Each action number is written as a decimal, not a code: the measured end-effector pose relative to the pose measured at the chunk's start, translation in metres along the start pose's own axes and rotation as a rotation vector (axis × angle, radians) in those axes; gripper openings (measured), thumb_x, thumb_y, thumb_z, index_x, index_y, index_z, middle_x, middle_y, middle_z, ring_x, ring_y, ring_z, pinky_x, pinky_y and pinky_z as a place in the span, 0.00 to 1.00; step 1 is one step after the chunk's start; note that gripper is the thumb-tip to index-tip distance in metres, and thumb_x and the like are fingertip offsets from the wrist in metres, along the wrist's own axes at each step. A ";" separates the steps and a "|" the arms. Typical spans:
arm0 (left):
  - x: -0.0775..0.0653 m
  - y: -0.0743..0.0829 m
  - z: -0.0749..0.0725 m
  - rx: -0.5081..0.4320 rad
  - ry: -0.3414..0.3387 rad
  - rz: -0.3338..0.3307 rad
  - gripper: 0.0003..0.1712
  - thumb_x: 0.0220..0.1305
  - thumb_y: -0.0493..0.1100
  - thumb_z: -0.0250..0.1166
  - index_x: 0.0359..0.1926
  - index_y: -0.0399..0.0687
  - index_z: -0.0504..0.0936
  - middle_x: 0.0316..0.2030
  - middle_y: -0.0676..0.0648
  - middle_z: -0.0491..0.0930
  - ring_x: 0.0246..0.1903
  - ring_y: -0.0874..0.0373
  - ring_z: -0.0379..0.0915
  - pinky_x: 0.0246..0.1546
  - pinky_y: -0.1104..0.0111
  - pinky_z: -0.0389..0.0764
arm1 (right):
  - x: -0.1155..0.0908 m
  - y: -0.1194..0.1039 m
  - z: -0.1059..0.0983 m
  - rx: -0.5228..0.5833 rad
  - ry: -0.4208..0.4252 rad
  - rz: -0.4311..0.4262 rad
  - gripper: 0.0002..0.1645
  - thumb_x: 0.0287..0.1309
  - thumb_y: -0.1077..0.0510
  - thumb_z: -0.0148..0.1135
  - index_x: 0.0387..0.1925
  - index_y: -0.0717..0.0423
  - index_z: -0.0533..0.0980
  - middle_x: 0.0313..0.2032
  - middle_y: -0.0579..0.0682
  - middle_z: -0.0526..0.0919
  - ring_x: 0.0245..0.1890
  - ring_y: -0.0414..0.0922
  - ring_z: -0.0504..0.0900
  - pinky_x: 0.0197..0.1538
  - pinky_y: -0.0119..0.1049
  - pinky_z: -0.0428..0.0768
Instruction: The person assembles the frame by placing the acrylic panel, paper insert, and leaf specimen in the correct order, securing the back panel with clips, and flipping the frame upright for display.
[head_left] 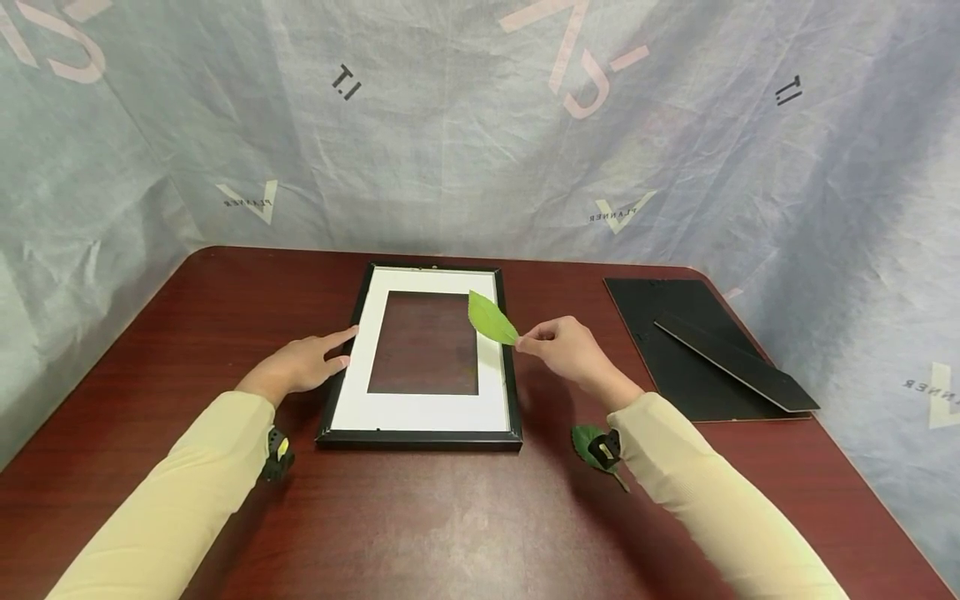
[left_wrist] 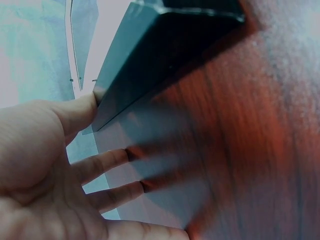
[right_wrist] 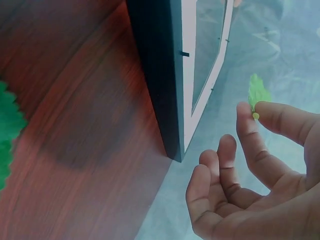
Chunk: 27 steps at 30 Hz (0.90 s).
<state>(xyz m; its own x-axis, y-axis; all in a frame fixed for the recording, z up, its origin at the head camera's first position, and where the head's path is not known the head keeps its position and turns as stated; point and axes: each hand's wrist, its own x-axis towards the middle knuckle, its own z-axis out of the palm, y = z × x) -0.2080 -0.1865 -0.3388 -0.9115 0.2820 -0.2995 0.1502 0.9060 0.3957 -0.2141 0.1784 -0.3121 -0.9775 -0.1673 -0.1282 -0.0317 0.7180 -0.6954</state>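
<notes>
A black picture frame [head_left: 420,439] with a white mat [head_left: 431,412] lies on the table, its mat opening showing dark red-brown. My left hand [head_left: 296,365] is at its left side; in the left wrist view the thumb [left_wrist: 80,111] touches the frame's outer edge and the other fingers extend to the tabletop. Between thumb and forefinger, my right hand [head_left: 570,348] pinches the stem end of a light green leaf [head_left: 489,318], held over the frame's right side. A darker green leaf [head_left: 585,442] lies on the table below my right wrist, partly hidden by the wrist camera.
At the right, a black backing board [head_left: 652,308] lies flat on the table, with a narrow black stand flap [head_left: 738,367] angled up from it. The reddish wooden table [head_left: 420,525] meets a grey printed cloth [head_left: 450,167] behind and at both sides.
</notes>
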 end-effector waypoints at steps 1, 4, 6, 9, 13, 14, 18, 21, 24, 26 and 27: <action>0.000 0.000 0.000 -0.001 -0.001 -0.003 0.36 0.81 0.45 0.51 0.80 0.40 0.49 0.69 0.21 0.59 0.67 0.24 0.59 0.65 0.36 0.63 | 0.002 -0.002 0.002 -0.009 0.003 0.000 0.15 0.68 0.53 0.65 0.44 0.61 0.87 0.45 0.55 0.85 0.40 0.47 0.73 0.38 0.39 0.70; 0.000 0.000 0.000 -0.001 0.000 -0.007 0.36 0.80 0.44 0.51 0.80 0.40 0.49 0.70 0.21 0.59 0.68 0.24 0.58 0.65 0.36 0.62 | 0.006 -0.008 0.008 -0.030 0.005 0.006 0.15 0.69 0.52 0.65 0.44 0.60 0.88 0.47 0.54 0.86 0.41 0.48 0.74 0.38 0.39 0.71; 0.000 0.000 0.000 0.000 0.000 -0.006 0.36 0.80 0.44 0.51 0.80 0.40 0.49 0.70 0.21 0.59 0.68 0.24 0.58 0.65 0.36 0.62 | 0.008 -0.013 0.012 -0.042 0.000 0.010 0.15 0.69 0.52 0.64 0.43 0.59 0.88 0.49 0.55 0.86 0.43 0.48 0.76 0.39 0.40 0.71; -0.001 0.000 0.000 0.000 0.000 -0.005 0.36 0.80 0.44 0.52 0.80 0.40 0.49 0.70 0.21 0.59 0.68 0.24 0.58 0.65 0.36 0.63 | 0.012 -0.021 0.019 -0.061 -0.006 0.013 0.15 0.69 0.52 0.64 0.43 0.58 0.89 0.51 0.55 0.86 0.49 0.49 0.78 0.43 0.41 0.73; -0.001 -0.001 0.000 -0.007 0.000 -0.004 0.36 0.80 0.44 0.51 0.80 0.39 0.49 0.70 0.21 0.58 0.68 0.24 0.57 0.65 0.35 0.62 | 0.018 -0.029 0.029 -0.080 -0.010 0.010 0.14 0.70 0.52 0.63 0.41 0.56 0.90 0.52 0.53 0.87 0.53 0.49 0.79 0.45 0.42 0.73; -0.001 0.000 0.000 -0.010 -0.001 -0.003 0.36 0.81 0.44 0.51 0.80 0.39 0.49 0.70 0.21 0.58 0.68 0.24 0.57 0.65 0.35 0.62 | 0.020 -0.031 0.031 -0.086 -0.007 0.010 0.14 0.69 0.52 0.64 0.40 0.56 0.90 0.52 0.53 0.87 0.52 0.49 0.79 0.44 0.41 0.73; -0.002 0.001 -0.001 -0.013 -0.003 -0.002 0.36 0.81 0.44 0.51 0.80 0.39 0.49 0.70 0.21 0.58 0.68 0.24 0.57 0.65 0.35 0.62 | 0.027 -0.038 0.038 -0.107 0.005 0.018 0.14 0.67 0.52 0.65 0.40 0.56 0.90 0.47 0.52 0.89 0.46 0.47 0.79 0.41 0.40 0.74; -0.001 0.001 0.000 -0.015 0.001 -0.005 0.35 0.80 0.44 0.51 0.80 0.39 0.49 0.70 0.21 0.58 0.69 0.25 0.56 0.66 0.36 0.61 | 0.031 -0.044 0.044 -0.124 0.013 0.032 0.14 0.67 0.51 0.66 0.40 0.57 0.90 0.42 0.53 0.89 0.43 0.46 0.78 0.38 0.37 0.72; 0.000 0.001 0.000 -0.017 0.005 -0.007 0.35 0.80 0.44 0.51 0.80 0.39 0.49 0.71 0.22 0.57 0.69 0.25 0.56 0.66 0.36 0.61 | 0.034 -0.050 0.049 -0.127 0.011 0.047 0.15 0.68 0.51 0.65 0.41 0.57 0.90 0.43 0.54 0.89 0.38 0.46 0.77 0.32 0.36 0.68; 0.002 0.000 0.000 -0.019 0.005 -0.007 0.36 0.80 0.44 0.51 0.80 0.40 0.49 0.71 0.22 0.57 0.69 0.25 0.56 0.66 0.36 0.61 | 0.036 -0.054 0.053 -0.134 0.010 0.049 0.15 0.68 0.51 0.65 0.41 0.57 0.90 0.43 0.54 0.89 0.34 0.45 0.75 0.30 0.36 0.67; 0.003 -0.001 0.001 -0.019 0.005 -0.007 0.36 0.80 0.45 0.52 0.80 0.40 0.49 0.71 0.22 0.57 0.69 0.25 0.56 0.66 0.35 0.61 | 0.037 -0.056 0.055 -0.137 0.006 0.050 0.15 0.68 0.51 0.65 0.40 0.57 0.90 0.41 0.54 0.89 0.30 0.45 0.74 0.29 0.36 0.67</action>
<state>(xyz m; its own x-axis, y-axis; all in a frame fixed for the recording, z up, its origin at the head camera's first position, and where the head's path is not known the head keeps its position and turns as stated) -0.2104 -0.1868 -0.3407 -0.9142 0.2744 -0.2981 0.1368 0.9015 0.4105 -0.2371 0.0948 -0.3163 -0.9799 -0.1253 -0.1552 -0.0109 0.8107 -0.5853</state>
